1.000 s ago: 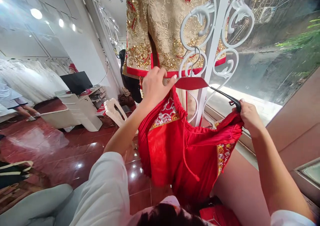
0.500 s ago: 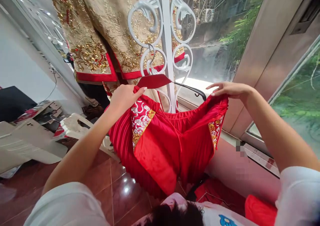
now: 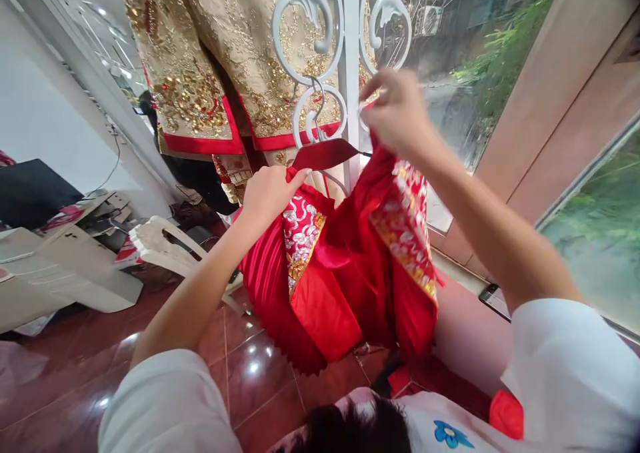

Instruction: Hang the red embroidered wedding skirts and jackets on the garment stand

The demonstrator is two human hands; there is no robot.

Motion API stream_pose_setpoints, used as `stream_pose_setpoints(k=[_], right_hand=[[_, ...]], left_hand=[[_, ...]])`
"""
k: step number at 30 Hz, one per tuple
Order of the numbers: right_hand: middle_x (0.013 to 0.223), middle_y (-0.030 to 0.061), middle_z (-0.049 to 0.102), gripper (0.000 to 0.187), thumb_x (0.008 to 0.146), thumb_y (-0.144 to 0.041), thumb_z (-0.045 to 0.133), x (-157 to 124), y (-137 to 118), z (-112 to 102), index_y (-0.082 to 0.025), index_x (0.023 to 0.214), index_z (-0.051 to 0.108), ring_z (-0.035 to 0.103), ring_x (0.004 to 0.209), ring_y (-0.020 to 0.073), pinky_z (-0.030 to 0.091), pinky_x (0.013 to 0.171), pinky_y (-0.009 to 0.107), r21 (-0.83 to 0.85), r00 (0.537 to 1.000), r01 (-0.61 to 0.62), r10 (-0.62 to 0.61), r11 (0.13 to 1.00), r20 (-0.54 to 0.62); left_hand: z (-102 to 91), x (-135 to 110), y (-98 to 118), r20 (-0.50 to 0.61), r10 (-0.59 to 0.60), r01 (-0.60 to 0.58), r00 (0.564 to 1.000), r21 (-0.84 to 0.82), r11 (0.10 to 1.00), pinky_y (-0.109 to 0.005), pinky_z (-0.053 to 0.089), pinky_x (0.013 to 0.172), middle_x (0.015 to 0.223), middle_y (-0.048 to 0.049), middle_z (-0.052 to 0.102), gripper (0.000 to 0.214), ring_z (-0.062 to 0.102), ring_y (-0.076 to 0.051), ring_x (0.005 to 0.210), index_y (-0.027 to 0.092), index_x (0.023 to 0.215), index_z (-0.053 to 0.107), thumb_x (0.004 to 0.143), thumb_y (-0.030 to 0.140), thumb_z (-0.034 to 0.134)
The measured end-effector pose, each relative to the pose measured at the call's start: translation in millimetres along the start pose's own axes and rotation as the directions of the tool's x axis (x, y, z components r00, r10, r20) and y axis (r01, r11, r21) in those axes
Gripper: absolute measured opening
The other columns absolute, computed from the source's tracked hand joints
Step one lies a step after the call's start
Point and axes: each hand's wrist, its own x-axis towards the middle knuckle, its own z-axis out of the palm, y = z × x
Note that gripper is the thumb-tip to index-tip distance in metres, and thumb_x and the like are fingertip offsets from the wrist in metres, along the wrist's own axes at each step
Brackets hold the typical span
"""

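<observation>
A glossy tiled floor point(image 3: 270, 393) spreads below me; above it the gold-embroidered coat point(image 3: 235, 53) hangs with its red-edged hem behind the white scrollwork stand point(image 3: 352, 73); in front of that stand, between my two arms, is the red pleated skirt point(image 3: 325, 306), its waist drawn up at both sides and its body falling in loose folds; just behind the waist the hanger point(image 3: 327, 154) hangs by its hook from the scrollwork, and I cannot tell whether either of its ends sits inside the waistband, since cloth and my own grip hide them; my left hand point(image 3: 270, 196) has its fingers clamped on the waistband, thumb on top, near the red middle of the hanger; my right hand point(image 3: 400, 116) is blurred and higher, its fingers curled and seemingly pinching the other side of the waist, level with the scrolls; I judge the cloth soft and limp, smooth enough to slide, with some weight in the pleats; smallest of all, the left embroidered panel point(image 3: 300, 233) and the right embroidered panel point(image 3: 405, 239) look stiffer and easier to snag, so I would take hold of the gathered waistband above them, well out toward each side, and keep off the stitching.
</observation>
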Motion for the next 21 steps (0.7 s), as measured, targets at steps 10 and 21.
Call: stream_pose_setpoints(k=[10, 21], right_hand=[[0.100, 0.0138, 0.063, 0.035, 0.091, -0.032, 0.037, -99, 65, 85, -0.018, 0.121, 0.047, 0.059, 0.086, 0.0250, 0.046, 0.068, 0.037, -0.193, 0.943, 0.270, -0.218, 0.943, 0.252], [0.102, 0.0125, 0.062, 0.037, 0.087, -0.040, 0.045, -56, 105, 31, -0.017, 0.115, 0.055, 0.055, 0.093, 0.0264, 0.043, 0.081, 0.042, -0.226, 0.966, 0.244, -0.258, 0.943, -0.032]], left_hand=[[-14.7, -3, -2, 0.033, 0.001, -0.003, 0.999, 0.056, 0.998, -0.034, 0.041, 0.076, 0.070, -0.0123, 0.061, 0.053, 0.060, -0.031, 0.082, 0.018, 0.069, 0.058, 0.084, 0.064, 0.038], [-17.1, -9, -4, 0.000, 0.066, -0.063, 0.998, -0.312, 0.948, -0.029, 0.038, 0.084, 0.083, -0.0088, 0.066, 0.034, 0.059, -0.027, 0.092, 0.018, 0.082, 0.064, 0.085, 0.047, 0.048]])
